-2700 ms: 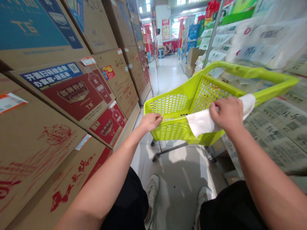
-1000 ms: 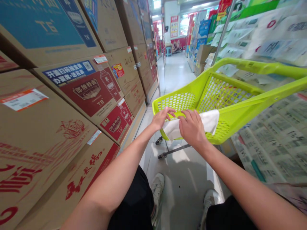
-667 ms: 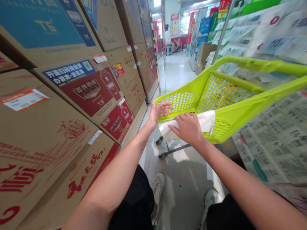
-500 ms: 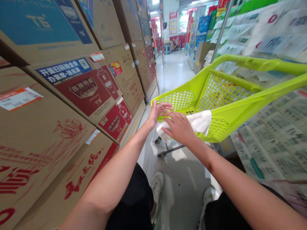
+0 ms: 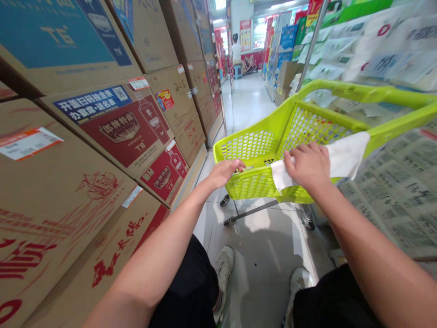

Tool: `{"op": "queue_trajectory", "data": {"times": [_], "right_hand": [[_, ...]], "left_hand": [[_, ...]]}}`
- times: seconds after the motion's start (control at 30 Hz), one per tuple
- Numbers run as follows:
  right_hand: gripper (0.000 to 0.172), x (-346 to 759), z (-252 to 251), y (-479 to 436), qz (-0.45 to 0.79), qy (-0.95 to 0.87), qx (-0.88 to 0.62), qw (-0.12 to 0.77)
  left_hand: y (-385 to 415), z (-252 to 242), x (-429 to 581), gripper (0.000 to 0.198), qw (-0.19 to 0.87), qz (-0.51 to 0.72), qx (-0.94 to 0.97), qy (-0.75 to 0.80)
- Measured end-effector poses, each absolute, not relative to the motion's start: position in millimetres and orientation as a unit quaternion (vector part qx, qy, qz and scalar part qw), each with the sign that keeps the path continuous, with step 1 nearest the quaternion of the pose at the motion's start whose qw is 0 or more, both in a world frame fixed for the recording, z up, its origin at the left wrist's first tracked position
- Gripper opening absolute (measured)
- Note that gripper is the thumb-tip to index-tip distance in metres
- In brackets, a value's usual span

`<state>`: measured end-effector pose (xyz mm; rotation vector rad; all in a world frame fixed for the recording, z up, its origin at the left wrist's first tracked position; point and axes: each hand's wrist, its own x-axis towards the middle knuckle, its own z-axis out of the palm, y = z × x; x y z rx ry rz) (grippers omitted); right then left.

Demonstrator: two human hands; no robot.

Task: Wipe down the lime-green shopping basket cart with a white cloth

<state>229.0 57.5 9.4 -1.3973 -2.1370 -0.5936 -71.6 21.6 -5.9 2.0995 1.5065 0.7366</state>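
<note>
A lime-green plastic shopping cart [image 5: 252, 146] stands on the tiled floor in front of me, tilted, its handle [image 5: 375, 93] rising to the right. My left hand [image 5: 223, 172] grips the near rim of the basket with curled fingers. My right hand [image 5: 307, 166] presses a white cloth [image 5: 344, 157] against the right side rail of the cart, fingers closed over it. The basket looks empty inside.
Stacked cardboard cartons [image 5: 116, 127] with red and blue labels wall the left side of the aisle. Shelves covered by printed plastic sheeting [image 5: 396, 182] line the right. A person [image 5: 235, 50] sits far down the aisle. My shoes [image 5: 221, 269] rest on the grey floor.
My right hand has slid the white cloth from the basket's near rim rightward along the side rail. My left hand has closed back onto the near rim.
</note>
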Motion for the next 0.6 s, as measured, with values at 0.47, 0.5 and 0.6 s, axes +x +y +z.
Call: {"op": "queue_trajectory", "data": {"times": [0.47,0.5,0.6], "right_hand": [[0.052,165.6,3.9,12.6,-0.122,-0.908,-0.339,0.215],[0.05,177.5,5.7,20.7,-0.132,-0.898,-0.359,0.216],[0.053,222.7,10.0,49.3,-0.183,-0.834,-0.46,0.243]], "left_hand": [[18.7,2.2,-66.0,0.067,0.126,0.166,0.796,0.569],[17.4,3.6,-66.6,0.067,0.133,0.165,0.795,0.569],[14.4,5.2,-66.2,0.067,0.138,0.163,0.789,0.576]]}}
